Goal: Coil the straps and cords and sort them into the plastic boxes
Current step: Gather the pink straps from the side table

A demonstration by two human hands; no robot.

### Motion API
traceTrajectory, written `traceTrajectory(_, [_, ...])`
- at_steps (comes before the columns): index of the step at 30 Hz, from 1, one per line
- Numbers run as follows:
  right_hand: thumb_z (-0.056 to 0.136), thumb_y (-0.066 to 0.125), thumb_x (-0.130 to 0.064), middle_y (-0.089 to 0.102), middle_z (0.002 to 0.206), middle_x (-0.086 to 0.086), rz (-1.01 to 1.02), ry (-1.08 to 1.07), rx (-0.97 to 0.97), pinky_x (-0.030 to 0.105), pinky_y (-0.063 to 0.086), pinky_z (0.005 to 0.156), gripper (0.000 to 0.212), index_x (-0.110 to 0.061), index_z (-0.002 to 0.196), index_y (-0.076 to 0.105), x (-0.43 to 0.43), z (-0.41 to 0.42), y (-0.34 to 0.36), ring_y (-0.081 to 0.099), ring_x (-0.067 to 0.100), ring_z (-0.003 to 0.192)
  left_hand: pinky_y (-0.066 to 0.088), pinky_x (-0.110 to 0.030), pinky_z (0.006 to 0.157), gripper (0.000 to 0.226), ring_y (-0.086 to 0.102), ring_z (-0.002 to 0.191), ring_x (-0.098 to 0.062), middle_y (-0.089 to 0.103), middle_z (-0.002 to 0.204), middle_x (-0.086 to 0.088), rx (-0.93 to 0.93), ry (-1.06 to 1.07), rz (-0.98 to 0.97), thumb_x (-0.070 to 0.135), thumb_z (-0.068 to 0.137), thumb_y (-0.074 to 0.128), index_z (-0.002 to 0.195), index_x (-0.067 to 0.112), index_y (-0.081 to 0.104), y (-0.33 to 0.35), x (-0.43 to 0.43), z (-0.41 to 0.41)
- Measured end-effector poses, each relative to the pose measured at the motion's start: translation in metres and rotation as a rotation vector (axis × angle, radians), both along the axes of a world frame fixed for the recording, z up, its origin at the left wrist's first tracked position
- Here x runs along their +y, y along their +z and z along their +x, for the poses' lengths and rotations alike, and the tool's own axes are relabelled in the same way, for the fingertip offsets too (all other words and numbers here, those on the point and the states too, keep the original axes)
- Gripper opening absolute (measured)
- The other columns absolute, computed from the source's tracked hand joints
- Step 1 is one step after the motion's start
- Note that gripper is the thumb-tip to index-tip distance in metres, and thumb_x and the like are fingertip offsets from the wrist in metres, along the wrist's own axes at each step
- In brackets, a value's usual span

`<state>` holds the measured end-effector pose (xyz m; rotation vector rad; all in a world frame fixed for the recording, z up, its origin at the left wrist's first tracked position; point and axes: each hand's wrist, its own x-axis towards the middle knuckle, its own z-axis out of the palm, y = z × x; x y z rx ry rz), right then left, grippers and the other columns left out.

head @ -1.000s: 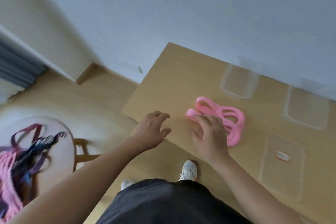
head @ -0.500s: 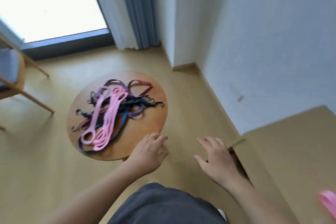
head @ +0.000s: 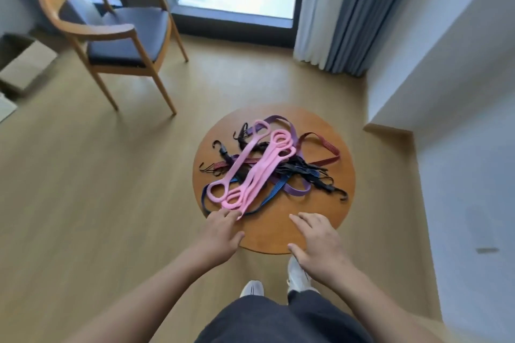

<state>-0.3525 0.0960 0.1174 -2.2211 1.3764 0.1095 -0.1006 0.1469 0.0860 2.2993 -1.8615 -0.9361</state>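
Your left hand (head: 220, 231) and right hand (head: 317, 237) are hovering spread and empty at the near edge of the table (head: 274, 227) — be peeling one pink strap (head: 252, 172) off the cords (head: 309, 172).

single head-worn wide-angle view, looking forward and steeply down, close above the round table (head: 320, 220), floor beyond

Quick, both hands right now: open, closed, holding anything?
Left hand: open, at the near end of the pink straps, gripping nothing.
Right hand: open, over the table, holding nothing.
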Motion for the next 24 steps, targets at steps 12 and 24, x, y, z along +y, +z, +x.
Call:
traceTrajectory(12, [0.092, 0.058, -0.047, 0.040, 0.153, -0.007, 0.176, 0.199, 0.015, 0.034, 0.030, 0.115, 0.063, -0.032, 0.150, 0.037, -0.131, 0.031, -0.051, 0.029, 0.016, 0.141, 0.047, -0.039, 0.101, 0.049, 0.054, 0.127, -0.024, 0.059, 0.140, -0.005, 0.079, 0.288, 0.162, 0.039, 0.098, 0.062, 0.142, 0.018, 0.056, -0.081, -0.123, -0.012])
traceTrajectory(24, [0.094, 0.061, -0.042, 0.052, 0.142, -0.009, 0.395, 0.043, -0.045, 0.030, 0.035, 0.112, 0.051, -0.028, 0.142, 0.050, -0.176, 0.023, -0.090, 0.041, 0.012, 0.134, 0.048, -0.039, 0.074, 0.021, 0.059, 0.085, -0.026, 0.067, 0.096, -0.009, -0.192, 0.237, 0.069, 0.024, 0.100, 0.054, 0.101, 0.009, 0.068, -0.124, -0.198, -0.042])
